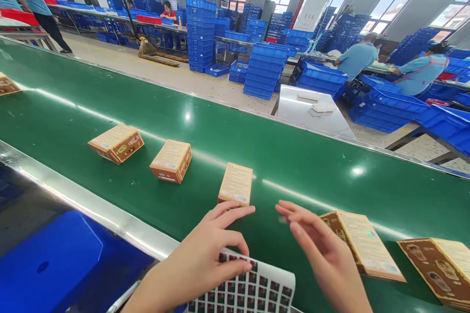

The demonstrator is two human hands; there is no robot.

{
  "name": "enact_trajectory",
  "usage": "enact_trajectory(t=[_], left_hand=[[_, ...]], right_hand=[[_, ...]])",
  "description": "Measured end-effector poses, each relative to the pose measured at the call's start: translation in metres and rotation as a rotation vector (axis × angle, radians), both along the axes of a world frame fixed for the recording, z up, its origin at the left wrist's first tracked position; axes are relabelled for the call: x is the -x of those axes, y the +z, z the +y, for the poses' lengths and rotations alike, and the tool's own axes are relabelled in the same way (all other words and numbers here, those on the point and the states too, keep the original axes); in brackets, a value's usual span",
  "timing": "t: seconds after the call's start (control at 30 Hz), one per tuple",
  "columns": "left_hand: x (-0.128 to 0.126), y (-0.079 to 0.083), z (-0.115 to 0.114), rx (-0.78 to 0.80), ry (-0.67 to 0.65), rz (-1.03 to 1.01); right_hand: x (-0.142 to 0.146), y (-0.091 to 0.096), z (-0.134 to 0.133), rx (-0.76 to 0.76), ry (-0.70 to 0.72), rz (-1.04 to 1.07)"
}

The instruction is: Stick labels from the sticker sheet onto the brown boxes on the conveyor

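My left hand [211, 249] is closed on a white sheet of stickers [257, 283], printed with rows of small dark-and-red squares, the thumb lying on top. Its outstretched index and middle fingers reach the near edge of a cream-and-brown box [237, 183] on the green conveyor belt. To the right, my right hand [323, 249] hovers over the belt with its fingers bent together. A small, blurred piece like a sticker [283, 219] shows at its fingertips. Partly behind that hand lies another box [367, 242] with a shiny greenish sticker [370, 233] on its top.
Two boxes [171, 161] [117, 143] sit farther left on the belt [205, 122], and one more [436, 269] at the right. A metal rail [91, 212] edges the near side, beside a blue plastic surface [51, 259]. Beyond stand stacked blue crates [264, 71] and several people working.
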State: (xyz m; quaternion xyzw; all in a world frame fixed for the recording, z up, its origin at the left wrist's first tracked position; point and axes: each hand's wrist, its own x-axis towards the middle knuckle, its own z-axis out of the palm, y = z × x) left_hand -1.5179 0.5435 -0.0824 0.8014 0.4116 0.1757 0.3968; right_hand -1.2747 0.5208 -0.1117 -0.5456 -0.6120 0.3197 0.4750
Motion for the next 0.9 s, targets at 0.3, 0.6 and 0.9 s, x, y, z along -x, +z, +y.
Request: enact_trajectory(t=[0.3, 0.6, 0.9], left_hand=[[-0.005, -0.028, 0.015, 0.003, -0.049, 0.050], [-0.025, -0.032, 0.016, -0.114, -0.116, 0.093], [-0.040, -0.037, 0.014, -0.199, -0.187, 0.108]], right_hand=[[0.037, -0.029, 0.085, 0.255, -0.148, 0.514], [0.034, -0.034, 0.070, 0.313, -0.296, 0.538], [0.019, -0.034, 0.060, 0.248, -0.362, 0.327]])
